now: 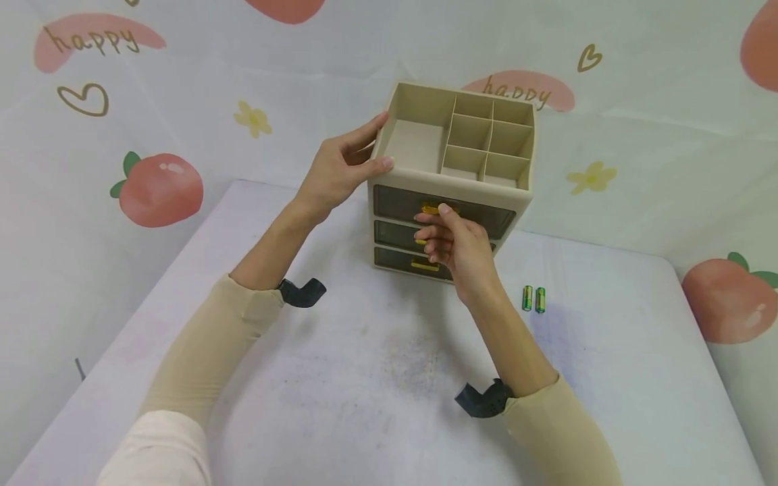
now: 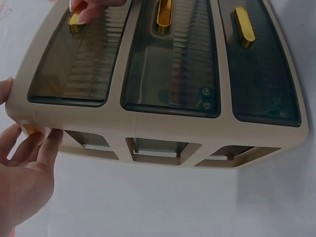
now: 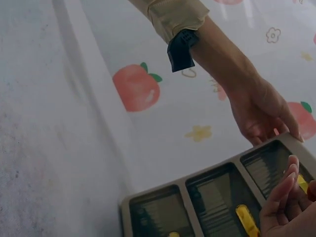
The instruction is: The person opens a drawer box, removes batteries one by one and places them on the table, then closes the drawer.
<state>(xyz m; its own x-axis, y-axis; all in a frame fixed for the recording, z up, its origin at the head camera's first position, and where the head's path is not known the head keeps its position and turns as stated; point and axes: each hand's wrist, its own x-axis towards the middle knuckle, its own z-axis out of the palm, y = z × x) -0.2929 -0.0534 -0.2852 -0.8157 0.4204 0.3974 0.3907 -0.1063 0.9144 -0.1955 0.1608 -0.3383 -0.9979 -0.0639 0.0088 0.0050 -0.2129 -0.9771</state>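
Note:
A beige desktop drawer organizer (image 1: 451,185) stands upright, with an open compartmented top and three dark see-through drawers in front. My left hand (image 1: 337,165) holds its upper left edge, thumb over the top rim and fingers against the side wall (image 2: 126,143). At the top drawer (image 1: 398,202), my right hand (image 1: 462,250) pinches the gold handle (image 2: 75,22) between thumb and fingers. That drawer sits closed in the frame, as do the middle drawer (image 2: 170,74) and bottom drawer (image 2: 264,84). Green spots show on the lower drawer fronts; whether inside or reflected, I cannot tell.
Two green batteries (image 1: 533,300) lie side by side on the white table (image 1: 340,385), right of the organizer. Behind it hangs a pale cloth (image 1: 200,88) printed with peaches, flowers and lettering. Each wrist carries a dark camera mount (image 1: 302,293).

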